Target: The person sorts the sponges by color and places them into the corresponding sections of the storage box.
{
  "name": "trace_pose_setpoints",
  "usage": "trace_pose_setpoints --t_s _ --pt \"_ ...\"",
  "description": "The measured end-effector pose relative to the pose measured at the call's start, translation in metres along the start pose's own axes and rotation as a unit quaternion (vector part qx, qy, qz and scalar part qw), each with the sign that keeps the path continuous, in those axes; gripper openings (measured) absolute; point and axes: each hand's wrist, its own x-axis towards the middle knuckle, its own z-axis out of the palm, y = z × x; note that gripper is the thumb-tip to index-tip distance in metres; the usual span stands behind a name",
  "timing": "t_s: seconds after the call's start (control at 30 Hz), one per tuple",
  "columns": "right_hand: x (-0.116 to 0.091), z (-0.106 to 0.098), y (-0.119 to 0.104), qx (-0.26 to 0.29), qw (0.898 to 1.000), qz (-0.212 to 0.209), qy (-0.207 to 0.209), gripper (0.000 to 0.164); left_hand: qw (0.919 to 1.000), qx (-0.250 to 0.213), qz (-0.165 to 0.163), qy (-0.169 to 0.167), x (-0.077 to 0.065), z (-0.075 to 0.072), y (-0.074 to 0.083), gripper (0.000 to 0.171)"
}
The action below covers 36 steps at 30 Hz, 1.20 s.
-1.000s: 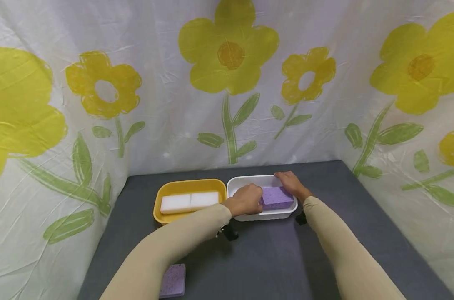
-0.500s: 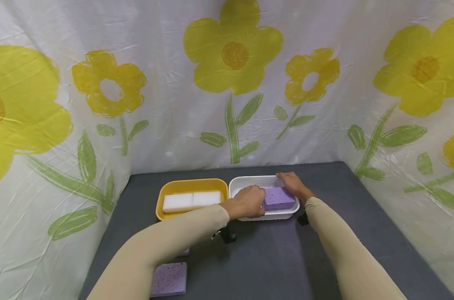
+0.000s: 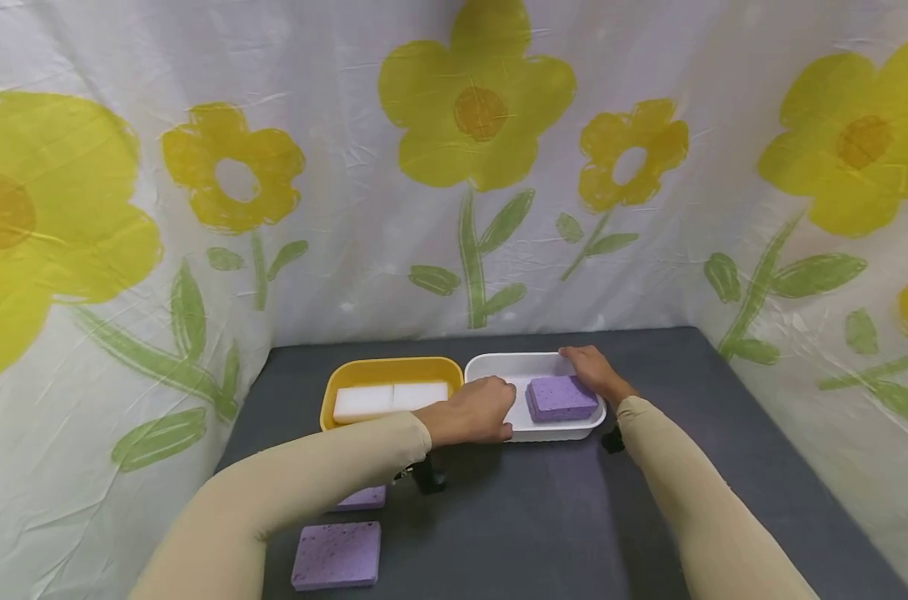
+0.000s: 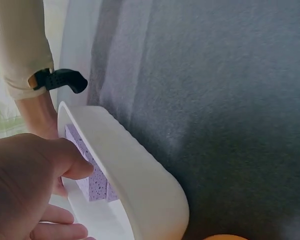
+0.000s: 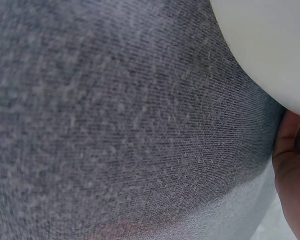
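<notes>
Two purple sponges lie stacked (image 3: pixel 561 397) at the right end of the white plastic tub (image 3: pixel 551 434), flat against each other. My left hand (image 3: pixel 475 412) hovers over the tub's left end, apart from the stack and holding nothing. In the left wrist view, its thumb reaches over the tub's near wall (image 4: pixel 145 175) and its fingers are loosely bent. My right hand (image 3: pixel 596 372) grips the tub's right end, fingertips at the back rim. The right wrist view catches its fingers (image 5: pixel 289 131) against the tub's outer wall.
A yellow tub (image 3: pixel 394 365) with white sponges (image 3: pixel 364 402) in it stands directly left of the white one. On the dark table (image 3: pixel 529 525), a purple sponge (image 3: pixel 337 556) lies at the front left, another (image 3: pixel 364 498) partly hidden behind my left forearm. A flowered curtain (image 3: pixel 334 292) surrounds the table.
My left hand has let go of the sponge stack and drawn away to the left. The right hand stays at the tub's end. More of the table sponges shows as the left forearm shifts.
</notes>
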Motion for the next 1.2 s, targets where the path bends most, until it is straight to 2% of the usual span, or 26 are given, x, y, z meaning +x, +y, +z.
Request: trace_pose_setpoints --t_s 0.17,0.3,0.43,0.53,0.57,0.67,0.77,0.8,0.9,0.97,1.2 --pt "-0.003 -0.002 0.001 -0.008 1.0 -0.004 -0.003 0.063 0.9987 0.026 -0.003 -0.043 -0.05 -0.081 0.041 0.033" --pt "-0.005 -0.003 0.003 -0.013 1.0 -0.006 -0.001 0.062 0.9988 0.033 0.011 -0.036 -0.068 -0.086 0.042 0.032" --pt "-0.005 -0.002 0.006 -0.008 1.0 0.004 -0.003 0.064 0.9987 0.017 0.018 -0.043 -0.085 -0.089 0.038 0.031" --pt "-0.005 -0.001 0.008 0.001 1.0 0.01 -0.006 0.064 0.9986 0.004 0.017 -0.051 -0.098 -0.087 0.033 0.032" --pt "-0.005 -0.001 0.009 0.005 1.0 0.012 -0.007 0.064 0.9989 0.004 0.024 -0.041 -0.1 -0.07 0.021 0.034" --pt "-0.005 0.0 0.011 0.008 1.0 0.013 -0.008 0.065 0.9986 0.012 0.023 -0.046 -0.114 -0.071 0.019 0.037" --pt "-0.004 0.001 0.011 0.01 1.0 0.015 -0.009 0.067 0.9982 0.024 0.03 -0.047 -0.129 -0.079 0.022 0.038" --pt "-0.004 0.001 0.01 0.01 1.0 0.015 -0.01 0.067 0.9976 0.027 0.025 -0.059 -0.137 -0.097 0.033 0.037" --pt "-0.006 0.001 0.009 0.01 1.0 0.015 -0.013 0.067 0.9971 0.031 0.03 -0.063 -0.154 -0.106 0.036 0.038" --pt "-0.006 0.0 0.008 0.007 1.0 0.013 -0.015 0.067 0.9966 0.032 0.03 -0.07 -0.164 -0.108 0.036 0.039" --pt "-0.005 -0.001 0.008 0.005 1.0 0.001 -0.01 0.067 0.9943 0.029 0.024 -0.1 -0.194 -0.103 0.033 0.04"
